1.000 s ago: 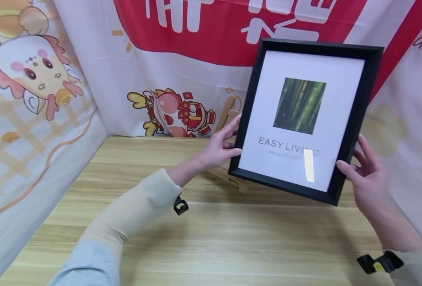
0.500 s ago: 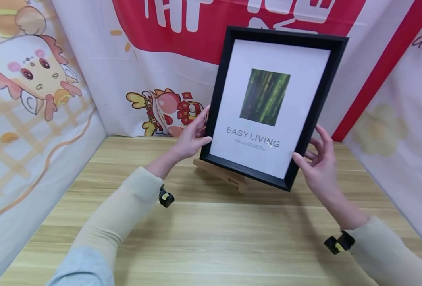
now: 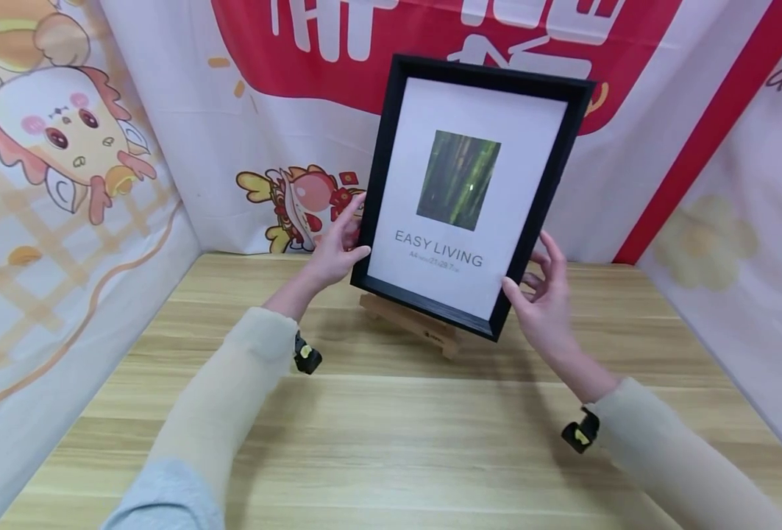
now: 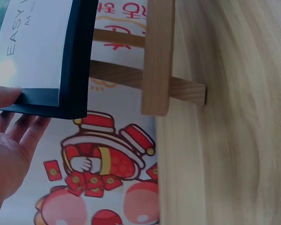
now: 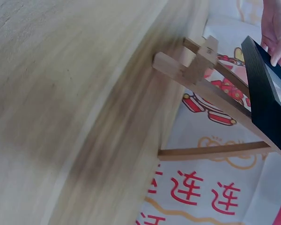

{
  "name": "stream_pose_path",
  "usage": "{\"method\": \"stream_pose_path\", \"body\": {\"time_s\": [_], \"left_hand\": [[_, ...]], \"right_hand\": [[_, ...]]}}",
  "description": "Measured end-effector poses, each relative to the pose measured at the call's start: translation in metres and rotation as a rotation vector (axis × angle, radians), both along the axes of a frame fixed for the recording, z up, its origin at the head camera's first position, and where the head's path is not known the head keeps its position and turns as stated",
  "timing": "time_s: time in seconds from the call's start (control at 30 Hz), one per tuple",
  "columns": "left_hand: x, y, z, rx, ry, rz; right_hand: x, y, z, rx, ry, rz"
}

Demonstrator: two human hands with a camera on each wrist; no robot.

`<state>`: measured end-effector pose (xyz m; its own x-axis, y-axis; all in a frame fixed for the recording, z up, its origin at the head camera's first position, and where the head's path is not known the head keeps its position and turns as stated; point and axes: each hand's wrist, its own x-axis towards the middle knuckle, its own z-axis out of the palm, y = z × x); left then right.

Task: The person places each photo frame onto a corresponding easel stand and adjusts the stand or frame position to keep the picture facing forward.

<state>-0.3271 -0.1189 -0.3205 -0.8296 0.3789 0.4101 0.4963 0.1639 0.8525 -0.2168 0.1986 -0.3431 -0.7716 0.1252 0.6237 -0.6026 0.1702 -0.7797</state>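
The black picture frame [image 3: 430, 304] occupies the upper center of the head view. It is tilted, with its lower right corner below its lower left corner. A white sheet [image 3: 516, 158] inside carries a green photo [image 3: 458, 180] and the words "EASY LIVING".

The left hand [image 3: 329, 258], left of center in the head view, holds the frame's left edge near the lower corner; the thumb is on the front and the fingers are behind. The right hand [image 3: 546, 309], right of center, holds the frame's right edge near the lower corner, thumb on the front rim.

A wooden easel [image 3: 410, 324] stands on the table [image 3: 391, 442], partly hidden behind the frame. Its lower bar shows just below the frame, at the center. In the right wrist view, a gap separates the frame's lower edge from the ledge block [image 5: 202, 60], upper right. Contact between the frame's back and the easel cannot be determined.

A black device [image 3: 307, 357] is fitted at the left sleeve [image 3: 225, 390]; a second unit [image 3: 581, 433] is fitted at the right sleeve [image 3: 675, 449]. A printed cloth [image 3: 218, 169] hangs behind the table, across the top.
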Motion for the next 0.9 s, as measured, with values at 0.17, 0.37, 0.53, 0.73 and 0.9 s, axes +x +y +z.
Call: {"method": "stream_pose_path", "body": {"time_s": [0.17, 0.37, 0.53, 0.73, 0.9], "left_hand": [[-0.009, 0.002, -0.007, 0.003, -0.009, 0.035], [-0.012, 0.005, -0.017, 0.010, -0.039, 0.073], [-0.015, 0.004, -0.029, 0.013, -0.039, 0.104], [-0.020, 0.003, -0.040, 0.002, -0.026, 0.123], [-0.022, 0.004, -0.044, 0.000, -0.020, 0.129]], "right_hand": [[-0.007, -0.009, -0.010, -0.023, 0.007, -0.010], [-0.007, -0.016, -0.015, -0.042, -0.016, -0.022], [-0.010, -0.017, -0.025, -0.020, -0.032, -0.017], [-0.017, -0.016, -0.037, 0.007, -0.015, -0.039], [-0.016, -0.017, -0.040, 0.038, -0.036, -0.054]]}}
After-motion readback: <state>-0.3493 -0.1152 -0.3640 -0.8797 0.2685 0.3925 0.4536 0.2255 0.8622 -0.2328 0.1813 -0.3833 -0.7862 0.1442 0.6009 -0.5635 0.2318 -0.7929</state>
